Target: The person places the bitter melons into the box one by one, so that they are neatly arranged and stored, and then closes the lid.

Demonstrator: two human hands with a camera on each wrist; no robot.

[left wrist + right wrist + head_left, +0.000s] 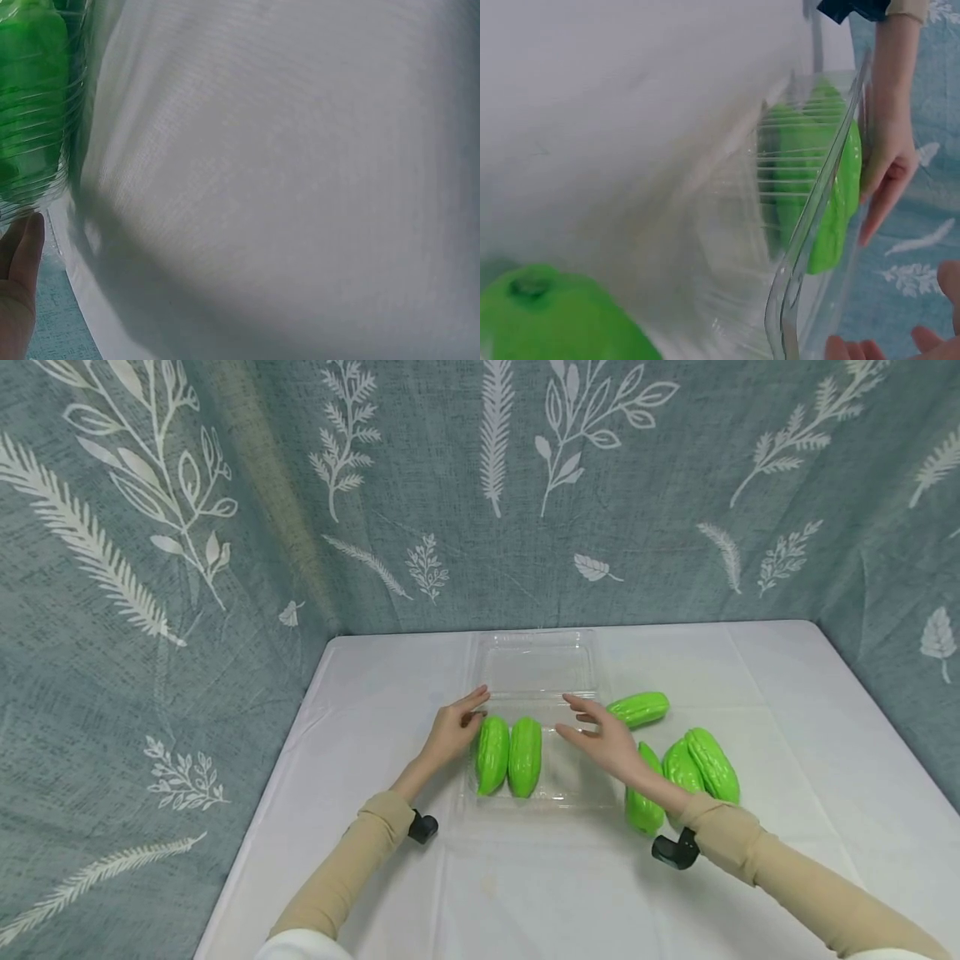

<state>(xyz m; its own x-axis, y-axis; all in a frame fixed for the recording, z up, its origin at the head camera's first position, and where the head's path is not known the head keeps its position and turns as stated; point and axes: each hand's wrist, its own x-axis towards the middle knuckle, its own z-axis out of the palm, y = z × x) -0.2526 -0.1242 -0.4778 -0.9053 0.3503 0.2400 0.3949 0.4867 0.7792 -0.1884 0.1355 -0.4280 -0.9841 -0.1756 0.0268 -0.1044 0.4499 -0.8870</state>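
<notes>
Your left hand (453,735) rests open-fingered against the clear tray (577,793) at frame centre — your right hand (603,739), also open, hovers nearer the loose gourds (697,768) lying lower right.

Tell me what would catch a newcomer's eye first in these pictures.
The bright green ridged gourds stand out most: two lie side by side in the left part of a clear plastic clamshell tray at the middle of the white table, and four more lie loose on the cloth to its right. The left hand rests at the tray's left edge beside the gourds inside, and the right hand hovers open over the tray's right part.
</notes>
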